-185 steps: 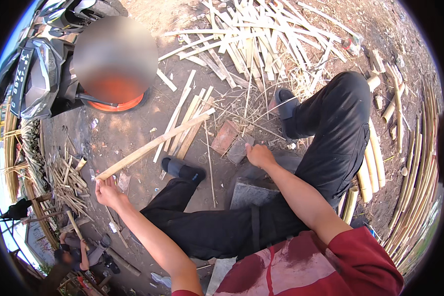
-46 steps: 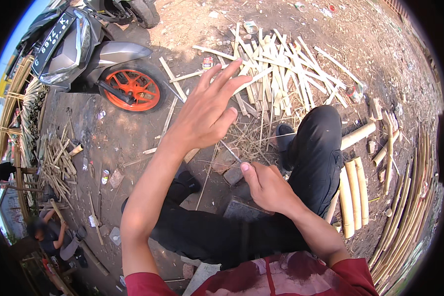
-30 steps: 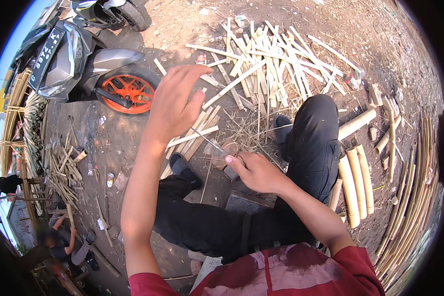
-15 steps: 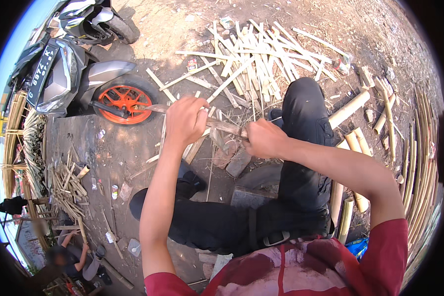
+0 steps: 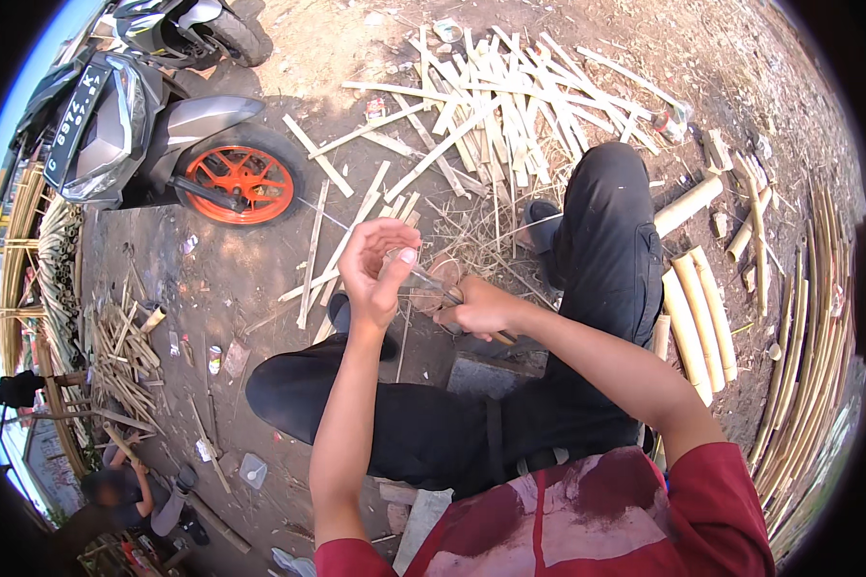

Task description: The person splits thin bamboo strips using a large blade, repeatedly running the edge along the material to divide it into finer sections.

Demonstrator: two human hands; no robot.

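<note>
Over the lap of a seated person in black trousers, the right hand is clenched around the handle of a long, thin-looking knife, whose blade slants away toward the upper left. The left hand is half curled, with a gap between its bent fingers and thumb; the blade runs behind it, and I cannot tell whether the two touch.

Below the hands lies bare brown ground, with a grey block near the knees. Ahead, pale flat strips lie crisscrossed in a loose heap. On the right are short bamboo lengths side by side and, farther out, a row of long poles. At the upper left stands a grey motorcycle with an orange-rimmed front wheel; at the lower left, another person sits low among scraps of wood.
</note>
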